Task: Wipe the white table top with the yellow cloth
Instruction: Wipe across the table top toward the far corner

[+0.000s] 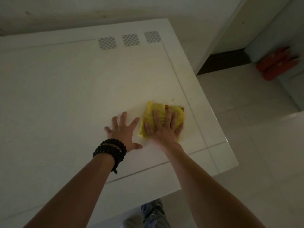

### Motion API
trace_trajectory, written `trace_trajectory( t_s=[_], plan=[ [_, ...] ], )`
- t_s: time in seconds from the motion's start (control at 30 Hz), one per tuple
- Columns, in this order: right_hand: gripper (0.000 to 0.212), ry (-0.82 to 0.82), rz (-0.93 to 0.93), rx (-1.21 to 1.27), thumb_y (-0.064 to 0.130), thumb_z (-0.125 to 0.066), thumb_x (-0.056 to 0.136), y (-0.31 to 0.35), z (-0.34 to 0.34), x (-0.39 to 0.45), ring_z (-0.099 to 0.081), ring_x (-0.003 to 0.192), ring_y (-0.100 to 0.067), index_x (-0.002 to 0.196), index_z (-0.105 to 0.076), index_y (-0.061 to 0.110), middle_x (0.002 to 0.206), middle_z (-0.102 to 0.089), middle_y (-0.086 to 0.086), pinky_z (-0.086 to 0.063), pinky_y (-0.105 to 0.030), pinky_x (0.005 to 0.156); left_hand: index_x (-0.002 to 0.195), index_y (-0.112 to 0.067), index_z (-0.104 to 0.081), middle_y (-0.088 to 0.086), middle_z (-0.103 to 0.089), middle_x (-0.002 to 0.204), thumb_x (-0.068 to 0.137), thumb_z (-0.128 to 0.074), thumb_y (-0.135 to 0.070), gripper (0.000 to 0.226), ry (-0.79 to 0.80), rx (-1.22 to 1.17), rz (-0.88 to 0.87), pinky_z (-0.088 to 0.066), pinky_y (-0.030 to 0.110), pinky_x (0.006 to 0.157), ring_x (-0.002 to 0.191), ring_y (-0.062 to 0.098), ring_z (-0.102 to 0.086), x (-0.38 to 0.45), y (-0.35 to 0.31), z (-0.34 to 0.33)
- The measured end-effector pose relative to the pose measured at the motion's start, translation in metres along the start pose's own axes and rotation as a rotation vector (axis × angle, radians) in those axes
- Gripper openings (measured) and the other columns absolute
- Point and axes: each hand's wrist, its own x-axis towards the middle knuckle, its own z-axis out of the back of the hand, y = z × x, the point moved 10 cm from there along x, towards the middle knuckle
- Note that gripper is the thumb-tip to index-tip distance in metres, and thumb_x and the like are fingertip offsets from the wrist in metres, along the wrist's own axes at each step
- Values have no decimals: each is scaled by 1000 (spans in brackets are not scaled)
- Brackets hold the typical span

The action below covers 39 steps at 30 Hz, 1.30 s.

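Observation:
A folded yellow cloth [152,111] lies on the white table top [69,89] near its right edge. My right hand [165,128] presses flat on the cloth, fingers spread over it. Brown crumbs or dirt [178,107] sit along the cloth's far edge and a speck lies just beyond it. To the left of the cloth, my left hand [123,130] rests flat on the bare table with fingers spread and nothing in it. A dark bead bracelet [110,150] wraps my left wrist.
Three checkered square markers [130,40] sit near the table's far edge. The table's right edge [213,112] drops to a pale tiled floor [246,96]. An orange object [278,64] lies on the floor at the right by a wall. My leg [154,214] shows below the near edge.

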Motion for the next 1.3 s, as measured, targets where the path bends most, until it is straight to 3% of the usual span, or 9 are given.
trace_trajectory(
  t_s=[0.3,0.63,0.8,1.03,1.2,1.3],
  plan=[
    [72,-67,116,-63,76,-19,94,12,55,106,35,147,-29,155,9,50,163,34,-2,19,-65,114,143,-56,3,-1,14,157,52,-82,-66,125,-2,-34,98,-26,62,105,141,38,3,66,-11,36],
    [69,-2,127,-127,76,-13,93,-29,17,10,42,143,-23,151,17,55,160,40,4,22,-61,113,148,-48,3,2,15,157,65,-80,-57,118,18,-70,156,-29,62,105,142,37,3,49,-19,29],
    [70,-15,127,-146,77,-17,93,-35,40,44,38,146,-22,153,13,55,161,37,6,21,-60,115,149,-45,4,3,17,157,68,-79,-51,116,51,-26,80,-27,62,107,142,39,2,57,-39,35],
    [70,-73,214,-218,77,-15,94,-42,85,117,31,149,-24,152,15,54,163,33,5,17,-61,117,147,-48,6,2,21,157,62,-79,-62,120,79,-20,10,-21,68,107,143,41,9,83,-75,39],
    [70,-100,245,-232,77,-16,93,-45,91,120,28,151,-23,153,12,54,165,30,5,14,-61,118,146,-51,6,-1,20,157,63,-75,-68,117,31,-17,22,-23,68,105,143,39,8,82,-72,37],
    [71,-107,214,-205,78,-18,93,-65,86,100,28,151,-24,153,12,54,164,29,6,15,-60,117,148,-48,0,1,17,158,72,-69,-65,104,1,-32,42,-21,67,107,143,38,7,70,-68,32]
  ],
)
